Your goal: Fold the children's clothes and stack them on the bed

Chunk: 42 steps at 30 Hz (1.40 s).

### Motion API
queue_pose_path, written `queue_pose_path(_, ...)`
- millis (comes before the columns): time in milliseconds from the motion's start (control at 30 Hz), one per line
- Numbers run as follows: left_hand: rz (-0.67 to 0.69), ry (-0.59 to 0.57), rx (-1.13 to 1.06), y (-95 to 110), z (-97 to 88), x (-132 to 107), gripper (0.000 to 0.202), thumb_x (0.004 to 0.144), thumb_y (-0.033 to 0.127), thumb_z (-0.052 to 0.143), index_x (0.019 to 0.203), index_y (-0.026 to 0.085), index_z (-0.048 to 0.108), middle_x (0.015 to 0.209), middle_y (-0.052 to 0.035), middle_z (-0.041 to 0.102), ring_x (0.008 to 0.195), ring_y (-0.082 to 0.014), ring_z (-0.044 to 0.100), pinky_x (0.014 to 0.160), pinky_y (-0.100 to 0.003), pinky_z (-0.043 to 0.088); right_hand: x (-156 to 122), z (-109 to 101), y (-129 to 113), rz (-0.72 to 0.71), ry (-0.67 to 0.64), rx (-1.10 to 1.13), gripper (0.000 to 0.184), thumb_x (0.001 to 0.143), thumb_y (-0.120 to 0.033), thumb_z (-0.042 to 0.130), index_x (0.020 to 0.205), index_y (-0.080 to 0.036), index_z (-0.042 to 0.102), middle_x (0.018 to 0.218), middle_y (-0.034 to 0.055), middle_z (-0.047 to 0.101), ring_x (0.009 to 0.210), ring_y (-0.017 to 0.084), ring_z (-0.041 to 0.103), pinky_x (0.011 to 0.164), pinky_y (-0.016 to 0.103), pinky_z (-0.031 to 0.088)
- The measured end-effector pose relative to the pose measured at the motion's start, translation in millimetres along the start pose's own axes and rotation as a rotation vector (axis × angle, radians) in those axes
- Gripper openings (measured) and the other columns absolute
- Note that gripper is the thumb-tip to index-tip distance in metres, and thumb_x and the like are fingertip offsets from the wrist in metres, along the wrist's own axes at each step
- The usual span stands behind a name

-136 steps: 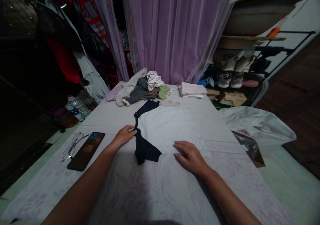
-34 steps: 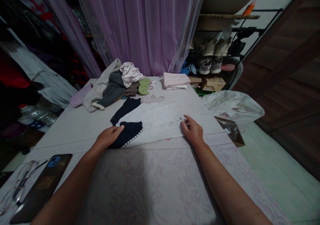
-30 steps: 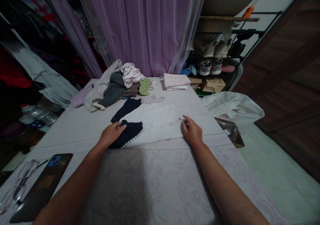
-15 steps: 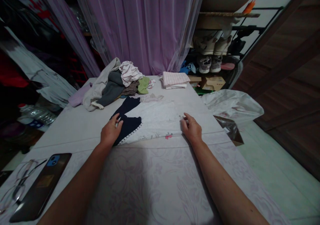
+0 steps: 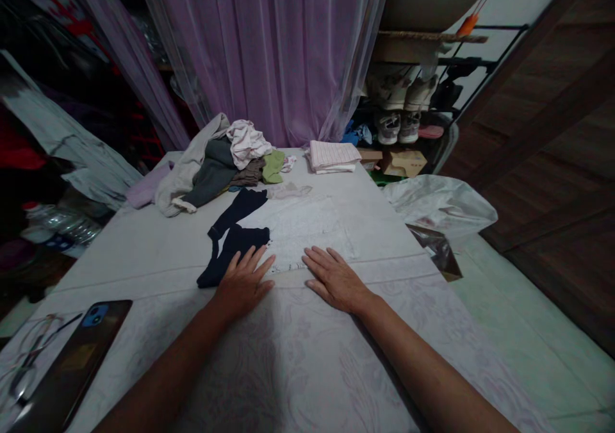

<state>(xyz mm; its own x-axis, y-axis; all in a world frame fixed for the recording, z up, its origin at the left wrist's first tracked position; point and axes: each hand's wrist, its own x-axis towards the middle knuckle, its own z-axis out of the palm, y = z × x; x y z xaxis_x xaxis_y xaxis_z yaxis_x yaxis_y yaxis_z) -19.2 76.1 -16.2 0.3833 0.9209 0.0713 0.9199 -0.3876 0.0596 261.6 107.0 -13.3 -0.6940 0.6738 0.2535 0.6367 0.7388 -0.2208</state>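
A small white shirt [image 5: 307,223] with navy sleeves [image 5: 238,210] and a navy collar lies spread on the cloth-covered table [image 5: 307,356], its neck end towards the left. My left hand [image 5: 246,279] rests flat, fingers stretched out, over the near navy sleeve and the shirt's near edge. Flat on the white body's near edge lies my right hand [image 5: 336,280], fingers extended and holding nothing. The red print near the hem is hidden beneath it.
Crumpled clothes [image 5: 216,164] are heaped at the back left. A folded striped cloth [image 5: 333,155] sits at the back right. Glasses [image 5: 29,362] and a phone [image 5: 79,362] lie at the near left. Beyond the right edge are a plastic bag [image 5: 442,204] and a shoe rack [image 5: 398,116].
Both hands have moved inward and nearer, from gripping the shirt's two ends to lying flat on its near edge. The navy neck end now shows uncovered.
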Motion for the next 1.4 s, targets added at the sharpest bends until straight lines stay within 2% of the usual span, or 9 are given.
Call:
queue_pose_path(100, 0.009, 0.028, 0.035, -2, 0.9, -3, 0.054, 0.097, 0.051, 0.037, 0.146, 0.027, 0.043, 0.155, -0.0086, 0.036, 0.142, -0.0329, 0.033, 0.113, -0.056, 0.026, -12, -1, 17, 0.081, -0.045, -0.076, 0.056, 0.099, -0.041, 0.04, 0.149, -0.019, 0.035, 0.153, 0.0132, 0.036, 0.143, 0.026, 0.031, 0.115, 0.054, 0.026)
queue_pose_path(233, 0.002, 0.071, 0.035, 0, 4.5, -3, 0.053, 0.095, 0.05, 0.04, 0.145, 0.029, 0.044, 0.154, -0.0078, 0.038, 0.141, -0.032, 0.035, 0.113, -0.055, 0.026, -25, -7, 44, 0.241, -0.003, -0.124, 0.053, 0.098, -0.043, 0.038, 0.146, -0.019, 0.041, 0.152, 0.0143, 0.038, 0.142, 0.028, 0.033, 0.112, 0.059, 0.027)
queue_pose_path(400, -0.059, 0.077, -0.088, -9, 4.8, -1, 0.046, 0.096, 0.045, 0.037, 0.136, 0.03, 0.055, 0.148, -0.0051, 0.049, 0.138, -0.0282, 0.04, 0.113, -0.053, 0.029, -31, -1, 66, 0.442, 0.309, -0.037, 0.045, 0.098, -0.037, 0.034, 0.13, -0.017, 0.058, 0.136, 0.0144, 0.058, 0.128, 0.024, 0.052, 0.108, 0.047, 0.039)
queue_pose_path(500, -0.213, 0.189, -0.157, -29, 1.4, -7, 0.046, 0.096, 0.043, 0.034, 0.126, 0.022, 0.062, 0.14, -0.0091, 0.056, 0.132, -0.0274, 0.047, 0.11, -0.05, 0.036, -27, 5, 79, 0.544, 0.451, -0.005, 0.047, 0.094, -0.035, 0.039, 0.13, -0.013, 0.057, 0.129, 0.0168, 0.062, 0.121, 0.025, 0.058, 0.103, 0.043, 0.045)
queue_pose_path(667, -0.364, 0.38, -0.159, -53, -9.2, -15, 0.046, 0.092, 0.041, 0.04, 0.123, 0.014, 0.062, 0.134, -0.0155, 0.059, 0.127, -0.0314, 0.051, 0.108, -0.05, 0.039, 2, -3, 100, 0.506, 0.307, -0.01, 0.046, 0.086, -0.032, 0.054, 0.129, -0.017, 0.059, 0.137, 0.015, 0.056, 0.128, 0.027, 0.051, 0.104, 0.044, 0.043)
queue_pose_path(800, -0.242, 0.33, -0.192, -32, -19.0, 6, 0.041, 0.092, 0.036, 0.041, 0.123, 0.018, 0.062, 0.132, -0.0103, 0.062, 0.125, -0.0283, 0.053, 0.107, -0.048, 0.042, 27, -18, 109, 0.445, 0.117, -0.028, 0.026, 0.078, -0.025, 0.063, 0.102, -0.02, 0.071, 0.129, 0.0118, 0.062, 0.126, 0.027, 0.052, 0.106, 0.043, 0.041)
queue_pose_path(1000, 0.07, 0.2, -0.29, 26, -12.5, 60, 0.036, 0.094, 0.027, 0.041, 0.118, 0.019, 0.066, 0.121, -0.0082, 0.069, 0.114, -0.0207, 0.062, 0.101, -0.038, 0.049, 30, -33, 95, 0.297, 0.115, -0.016, 0.017, 0.07, -0.009, 0.058, 0.082, -0.02, 0.065, 0.11, 0.0088, 0.069, 0.108, 0.023, 0.06, 0.095, 0.035, 0.043)
queue_pose_path(1167, 0.146, 0.253, -0.294, 40, 6.2, 79, 0.031, 0.094, 0.025, 0.045, 0.112, 0.018, 0.068, 0.115, -0.0091, 0.071, 0.112, -0.0224, 0.063, 0.102, -0.042, 0.049, 14, -31, 85, 0.413, 0.18, 0.119, 0.013, 0.076, -0.018, 0.057, 0.087, -0.021, 0.063, 0.086, 0.0042, 0.069, 0.082, 0.019, 0.062, 0.077, 0.03, 0.044)
queue_pose_path(1400, 0.133, 0.344, -0.263, 45, 18.5, 70, 0.034, 0.094, 0.021, 0.043, 0.121, 0.015, 0.063, 0.126, -0.0099, 0.066, 0.127, -0.0252, 0.052, 0.108, -0.045, 0.045, 9, -26, 88, 0.623, 0.268, 0.26, 0.024, 0.086, -0.039, 0.051, 0.098, -0.023, 0.066, 0.078, 0.0008, 0.069, 0.07, 0.017, 0.062, 0.067, 0.027, 0.044)
